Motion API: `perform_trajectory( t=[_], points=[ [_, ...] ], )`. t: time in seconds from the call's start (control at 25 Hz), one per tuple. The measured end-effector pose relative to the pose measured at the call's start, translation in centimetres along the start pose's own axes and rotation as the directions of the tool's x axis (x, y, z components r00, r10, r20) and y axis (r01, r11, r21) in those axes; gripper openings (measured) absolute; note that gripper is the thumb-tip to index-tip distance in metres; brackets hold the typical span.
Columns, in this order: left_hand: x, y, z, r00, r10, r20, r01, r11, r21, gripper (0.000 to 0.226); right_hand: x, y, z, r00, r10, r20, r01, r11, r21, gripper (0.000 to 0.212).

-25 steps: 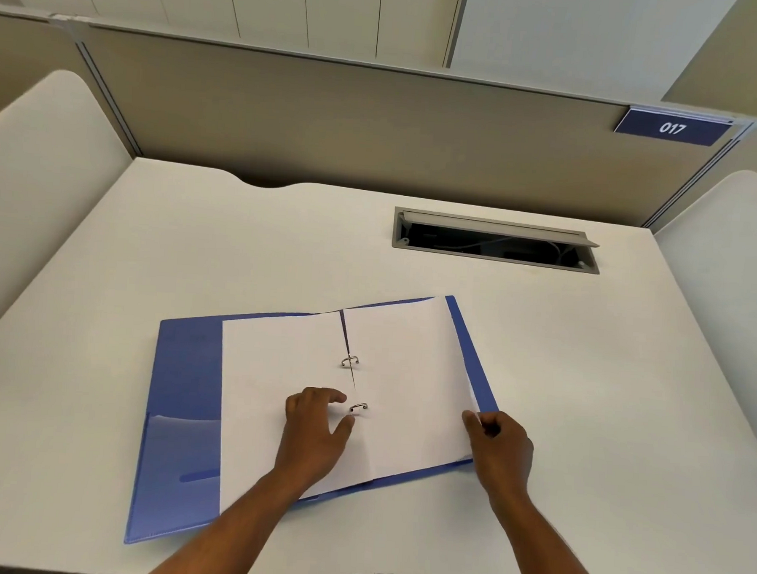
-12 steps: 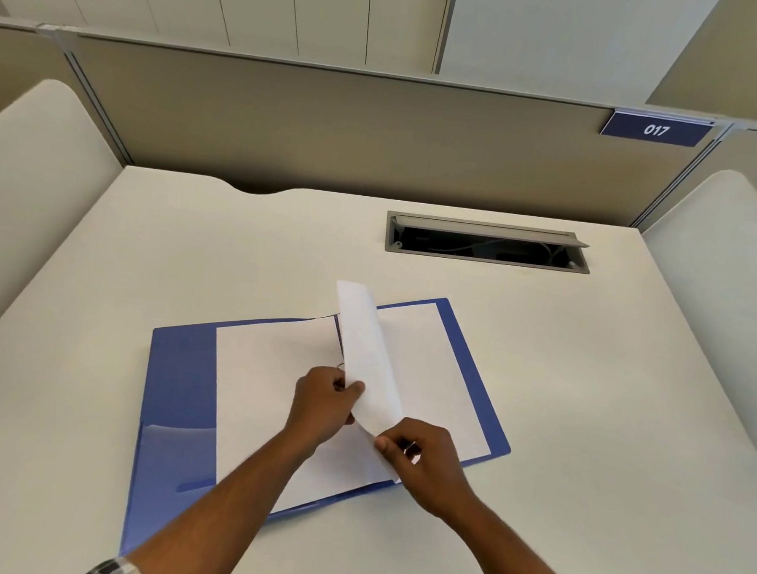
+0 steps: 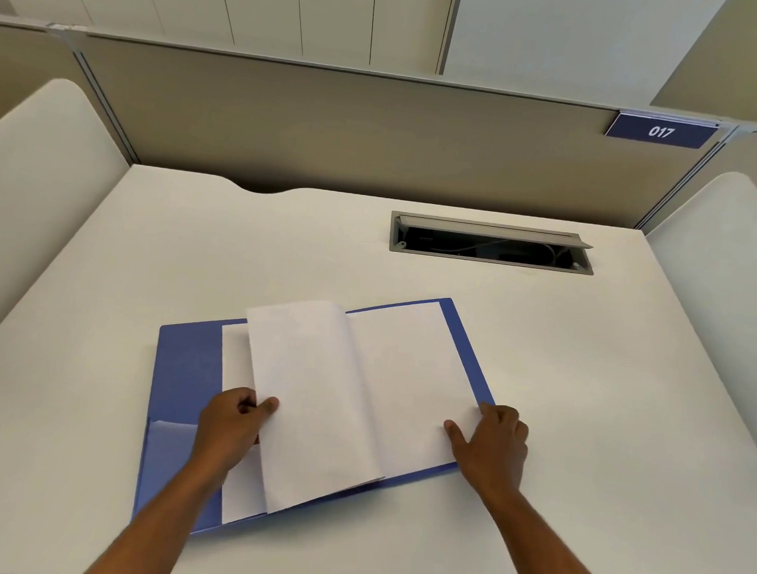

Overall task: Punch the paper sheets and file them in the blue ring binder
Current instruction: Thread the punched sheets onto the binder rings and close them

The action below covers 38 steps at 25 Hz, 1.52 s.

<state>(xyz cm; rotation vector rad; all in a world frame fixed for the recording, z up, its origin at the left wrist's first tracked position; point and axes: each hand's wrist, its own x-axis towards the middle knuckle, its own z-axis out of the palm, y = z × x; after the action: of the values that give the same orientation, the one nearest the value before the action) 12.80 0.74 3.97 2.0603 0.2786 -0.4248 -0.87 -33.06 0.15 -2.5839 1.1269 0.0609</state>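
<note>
On the white desk, filed sheets are being turned in the open blue ring binder.

Starting from the left, the binder is lying flat near the desk's front edge, its inner pocket on the left cover. The left hand is pinching the edge of a turning sheet between thumb and curled fingers, probably to lay it over onto the left stack without tearing it at the rings, which are hidden beneath the paper. Further right, the right hand is resting with thumb spread on the right-hand sheets, seemingly steadying them and the binder. Beyond, a cable tray is standing open, and the partition sign is reading "017".
</note>
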Motion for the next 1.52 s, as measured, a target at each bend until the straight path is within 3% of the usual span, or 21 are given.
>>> perform_trajectory(
  t=[0.2,0.52,0.72,0.92,1.12,1.28,1.52],
  points=[
    [0.2,-1.9,-2.0,0.993,0.02,-0.118,-0.005,0.992,0.126,0.038,-0.1,0.0,0.3,0.999,0.051,-0.018,-0.052,0.996,-0.07,0.099],
    [0.7,-3.7,-2.5,0.966,0.048,-0.253,0.016,0.97,0.244,0.032,0.0,-1.2,-0.5,0.994,0.079,0.076,-0.076,0.997,-0.031,0.089],
    [0.4,-3.6,-2.3,0.95,0.044,-0.31,0.03,0.973,0.231,0.022,0.0,-1.8,-1.0,0.989,0.096,0.108,-0.094,0.995,-0.025,0.078],
    [0.2,-3.8,-2.2,0.937,0.052,-0.345,0.019,0.98,0.198,0.023,0.1,-1.9,-1.4,0.985,0.132,0.108,-0.136,0.99,0.028,0.085],
    [-0.6,-3.5,-2.0,0.946,0.116,-0.302,-0.039,0.968,0.249,0.028,0.7,-1.6,-1.1,0.98,0.142,0.136,-0.157,0.982,0.106,0.09],
    [-2.1,-2.6,-0.4,0.937,0.226,-0.265,-0.137,0.939,0.317,0.034,0.7,-1.4,-1.1,0.97,0.17,0.173,-0.188,0.978,0.094,0.079],
    [-2.3,-0.8,2.1,0.914,0.389,-0.113,-0.326,0.872,0.365,0.03,0.2,-1.6,-0.9,0.982,0.161,0.098,-0.167,0.985,0.053,0.08]
  ],
)
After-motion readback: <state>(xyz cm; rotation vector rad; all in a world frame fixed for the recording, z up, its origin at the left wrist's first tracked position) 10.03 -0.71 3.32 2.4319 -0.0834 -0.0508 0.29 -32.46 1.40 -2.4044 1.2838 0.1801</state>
